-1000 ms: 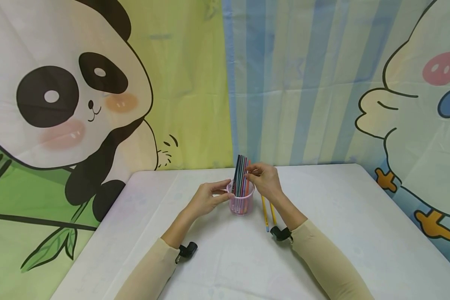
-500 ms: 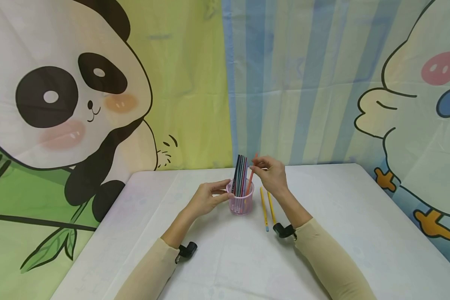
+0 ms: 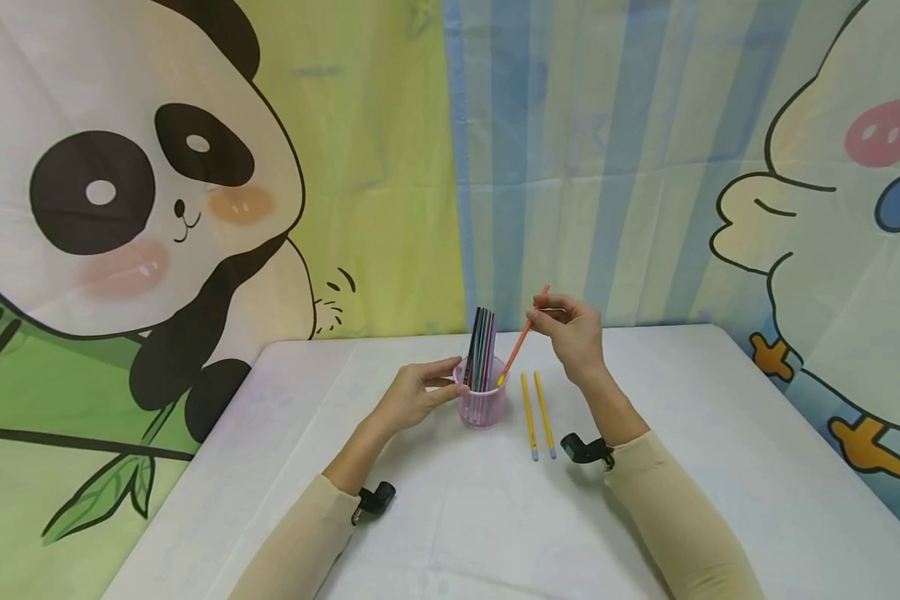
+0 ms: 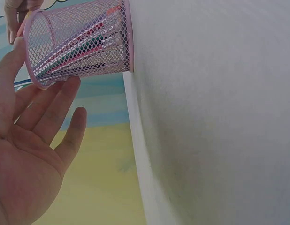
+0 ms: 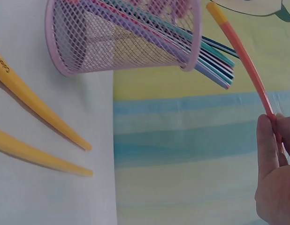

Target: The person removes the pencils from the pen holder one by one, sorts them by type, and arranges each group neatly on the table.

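Right hand (image 3: 576, 332) is pinching the orange pencil (image 3: 521, 339), slanting toward seven o'clock over the cup (image 3: 482, 407); left hand (image 3: 412, 396), fingers relaxed, is touching the cup's nine o'clock side.

Person is wearing long, close-fitting beige sleeves on both arms, each ending just short of the wrist. A small black camera unit is sitting at each cuff, strapped to the underside of the wrist. Left hand (image 3: 412, 398) and right hand (image 3: 573, 333) are showing bare: no gloves, rings or watch.
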Motion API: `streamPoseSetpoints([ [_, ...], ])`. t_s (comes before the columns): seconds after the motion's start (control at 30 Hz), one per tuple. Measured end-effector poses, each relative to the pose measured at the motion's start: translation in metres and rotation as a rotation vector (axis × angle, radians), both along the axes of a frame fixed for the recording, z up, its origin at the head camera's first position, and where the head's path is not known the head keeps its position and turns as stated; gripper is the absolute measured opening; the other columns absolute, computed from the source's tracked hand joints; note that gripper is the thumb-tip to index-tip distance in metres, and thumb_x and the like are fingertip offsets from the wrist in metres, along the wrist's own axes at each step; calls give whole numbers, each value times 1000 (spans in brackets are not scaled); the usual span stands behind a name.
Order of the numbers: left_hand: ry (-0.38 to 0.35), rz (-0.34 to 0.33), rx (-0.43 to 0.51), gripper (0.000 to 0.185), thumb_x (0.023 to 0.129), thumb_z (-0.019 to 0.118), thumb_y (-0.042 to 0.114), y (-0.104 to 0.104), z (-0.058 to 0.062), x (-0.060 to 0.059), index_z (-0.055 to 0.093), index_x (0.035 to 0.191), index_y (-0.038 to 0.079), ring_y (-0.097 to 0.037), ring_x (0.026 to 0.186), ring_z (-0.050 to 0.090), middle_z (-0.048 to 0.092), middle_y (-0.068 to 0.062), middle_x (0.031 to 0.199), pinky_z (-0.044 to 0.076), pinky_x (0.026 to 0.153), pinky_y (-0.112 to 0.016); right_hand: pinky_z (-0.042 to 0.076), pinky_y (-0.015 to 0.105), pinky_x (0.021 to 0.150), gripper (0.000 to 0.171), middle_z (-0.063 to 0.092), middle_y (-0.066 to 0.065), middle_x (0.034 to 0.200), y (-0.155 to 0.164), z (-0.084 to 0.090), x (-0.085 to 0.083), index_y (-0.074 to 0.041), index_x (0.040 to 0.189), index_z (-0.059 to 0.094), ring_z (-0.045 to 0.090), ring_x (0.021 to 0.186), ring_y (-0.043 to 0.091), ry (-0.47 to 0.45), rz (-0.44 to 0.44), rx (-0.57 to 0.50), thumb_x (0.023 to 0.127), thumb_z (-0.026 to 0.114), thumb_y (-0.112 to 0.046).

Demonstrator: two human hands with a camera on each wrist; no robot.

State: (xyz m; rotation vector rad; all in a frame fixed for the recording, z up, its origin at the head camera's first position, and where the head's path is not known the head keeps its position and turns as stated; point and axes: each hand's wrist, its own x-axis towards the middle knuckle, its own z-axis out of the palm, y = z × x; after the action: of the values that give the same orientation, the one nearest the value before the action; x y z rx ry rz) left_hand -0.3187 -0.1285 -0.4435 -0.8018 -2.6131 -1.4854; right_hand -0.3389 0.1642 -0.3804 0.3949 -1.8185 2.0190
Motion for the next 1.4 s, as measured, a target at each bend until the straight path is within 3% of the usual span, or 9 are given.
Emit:
streamPoseSetpoints([
  [0.2, -6, -12, 16, 64, 90, 79, 46, 0, 0, -1, 61, 147, 21, -13, 112, 74, 69, 2, 139, 59, 97, -39, 63, 28, 78, 27, 72, 5, 102, 15, 3, -2, 10, 116, 71, 75, 84, 11, -19, 20, -10, 90, 77, 4],
  [0.37, -13, 2, 9, 65, 90, 79, 47, 0, 0, 0, 61, 147, 22, -14, 113, 74, 67, 0, 142, 59, 97, -40, 63, 27, 79, 28, 70, 12, 105, 24, -1, -5, 10, 116, 70, 74, 82, 8, -73, 39, 104, 91, 77, 1],
  [0.6, -20, 2, 8, 67, 90, 79, 46, 0, -1, 1, 59, 148, 18, -13, 113, 73, 67, 1, 142, 59, 97, -40, 63, 27, 79, 32, 71, 1, 103, 31, -7, -5, 9, 122, 69, 73, 86, 8, -133, 46, 225, 92, 77, 1],
  [0.77, -21, 3, 6, 65, 90, 79, 46, 0, -1, 1, 60, 148, 21, -12, 113, 73, 68, 3, 140, 59, 97, -40, 63, 28, 81, 31, 71, 18, 118, 38, -11, -7, 2, 125, 70, 74, 91, 13, -195, 8, 383, 94, 75, -4],
  [0.97, -20, 4, 2, 67, 90, 79, 47, 0, 0, 1, 60, 148, 21, -12, 113, 73, 67, 3, 142, 59, 98, -41, 63, 34, 85, 30, 67, 20, 134, 45, -18, -11, 0, 125, 70, 76, 102, 29, -274, 0, 581, 95, 74, -5],
  [1.1, -21, 5, -4, 66, 90, 79, 48, 0, 0, 1, 60, 148, 22, -11, 112, 73, 66, 2, 143, 59, 98, -41, 64, 36, 84, 30, 66, 20, 133, 47, -23, -13, 1, 124, 70, 73, 108, 31, -308, 35, 616, 95, 74, -3],
  [1.4, -11, 4, -5, 68, 89, 78, 50, -1, 0, 1, 60, 148, 21, -11, 113, 73, 67, 2, 142, 59, 99, -42, 63, 40, 88, 34, 65, 27, 132, 51, -29, -16, 3, 127, 69, 77, 97, 26, -409, 74, 699, 94, 74, -5],
])
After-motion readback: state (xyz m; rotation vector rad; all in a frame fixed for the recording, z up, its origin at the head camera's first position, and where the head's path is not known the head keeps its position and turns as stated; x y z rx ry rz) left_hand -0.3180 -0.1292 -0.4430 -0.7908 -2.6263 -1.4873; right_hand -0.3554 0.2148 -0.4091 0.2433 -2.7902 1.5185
